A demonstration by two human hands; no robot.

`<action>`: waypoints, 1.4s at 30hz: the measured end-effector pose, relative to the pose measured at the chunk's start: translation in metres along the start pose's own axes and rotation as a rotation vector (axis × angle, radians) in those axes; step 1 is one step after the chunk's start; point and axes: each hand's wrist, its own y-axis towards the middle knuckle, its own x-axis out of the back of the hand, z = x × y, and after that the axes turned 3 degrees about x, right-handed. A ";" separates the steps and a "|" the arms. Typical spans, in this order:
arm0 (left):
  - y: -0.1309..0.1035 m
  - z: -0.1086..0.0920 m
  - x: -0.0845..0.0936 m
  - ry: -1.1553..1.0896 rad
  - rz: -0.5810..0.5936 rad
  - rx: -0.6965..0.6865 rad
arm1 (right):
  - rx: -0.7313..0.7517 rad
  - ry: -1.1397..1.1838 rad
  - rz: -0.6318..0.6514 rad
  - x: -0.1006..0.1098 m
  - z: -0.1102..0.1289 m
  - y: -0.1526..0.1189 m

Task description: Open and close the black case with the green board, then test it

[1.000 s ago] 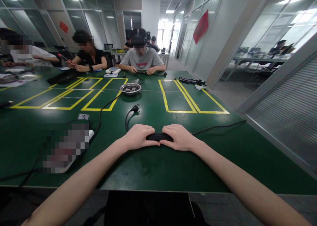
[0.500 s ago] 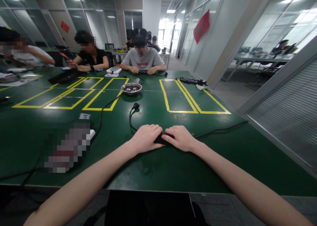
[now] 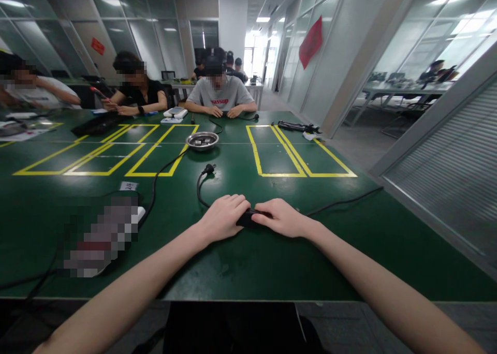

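A black power adapter [image 3: 247, 218] lies low over the green table [image 3: 248, 271], with my hands around its two ends. My left hand [image 3: 225, 217] wraps its left end, the fingers over the top. Around the right end closes my right hand [image 3: 281, 217], its thumb along the near side. Only the middle of the adapter shows; the rest is under my fingers. From beside my left hand a black cord curves away to a plug [image 3: 209, 169]. A thin black cable [image 3: 341, 203] runs from behind my right hand toward the table's right edge.
A metal bowl [image 3: 202, 141] with small metal parts stands beyond the plug. Yellow tape outlines [image 3: 281, 175] mark the table. At left lie a blurred-out object [image 3: 103, 235] and a label card [image 3: 128, 186]. A folded black tripod-like thing [image 3: 297, 127] lies farther back. Several people sit opposite.
My left thumb has drawn back to the left, so more of the adapter shows between my hands. The view has shifted slightly.
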 end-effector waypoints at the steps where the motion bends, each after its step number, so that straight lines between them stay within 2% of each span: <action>1: -0.001 0.001 0.000 0.017 -0.021 -0.016 | -0.009 0.010 -0.012 -0.001 -0.001 0.000; 4: -0.002 0.005 0.002 0.067 -0.040 -0.057 | -0.063 0.078 -0.035 -0.005 -0.004 0.001; 7: -0.003 0.008 0.004 0.084 -0.003 -0.068 | -0.141 0.135 -0.011 -0.007 -0.005 0.002; 12: -0.004 0.008 0.004 0.056 0.056 -0.076 | -0.175 0.030 -0.013 -0.010 -0.003 0.003; 16: -0.005 0.010 0.002 0.015 0.077 -0.047 | -0.097 -0.063 -0.113 -0.012 -0.001 0.002; 20: -0.005 0.015 0.003 -0.087 0.073 0.030 | 0.122 -0.106 -0.263 -0.009 0.000 0.000; 23: -0.006 0.017 0.006 -0.152 0.072 0.065 | 0.270 -0.229 -0.295 -0.007 -0.001 0.000; 25: -0.006 0.017 0.008 -0.190 0.088 0.077 | 0.322 -0.295 -0.274 -0.006 -0.003 0.001; 29: -0.007 0.019 0.009 -0.236 0.098 0.077 | 0.318 -0.344 -0.230 -0.008 -0.005 0.001; 37: -0.009 0.015 0.009 -0.168 0.121 0.054 | 0.354 -0.303 -0.231 -0.008 -0.002 0.000; 42: -0.008 0.016 0.008 -0.166 0.043 0.022 | 0.347 -0.273 -0.253 -0.008 0.001 0.002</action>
